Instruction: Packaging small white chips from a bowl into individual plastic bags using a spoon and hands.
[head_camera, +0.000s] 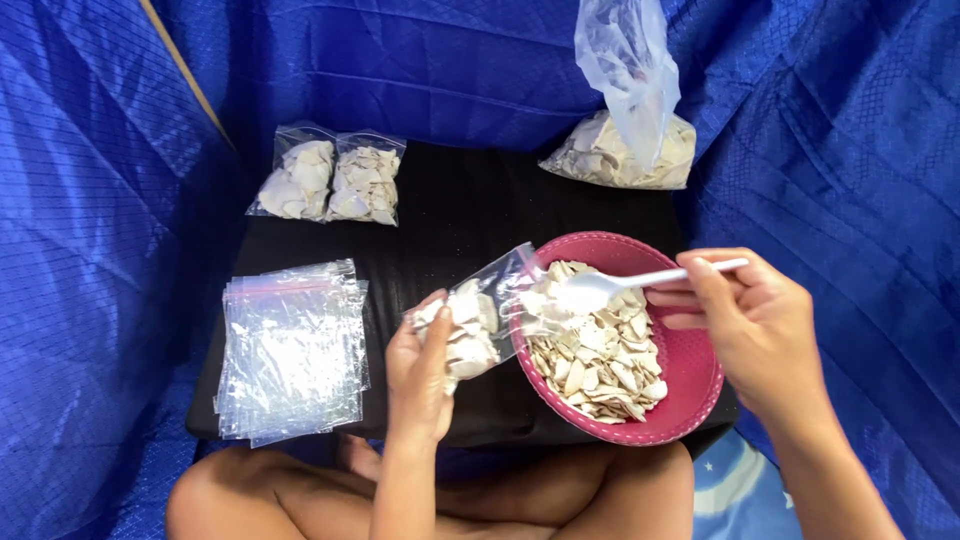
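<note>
Seeds are being scooped: right hand (745, 320) gripping a white plastic spoon (640, 280) over the pink bowl (690, 385), left hand (425, 360) clasping a half-filled zip bag (475, 320); keeping its mouth against the rim should limit spills.

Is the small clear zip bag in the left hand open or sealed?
Open. The small clear zip bag, held by the left hand, gapes toward the pink plastic bowl and white plastic spoon.

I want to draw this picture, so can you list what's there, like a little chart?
Left hand: holds a small clear bag, partly filled with pale chips
Right hand: holds a white plastic spoon
Pink bowl: pale dried chips
Black board: two filled bags, stack of empty zip bags
Behind: large open bag
Around: blue cloth
</note>
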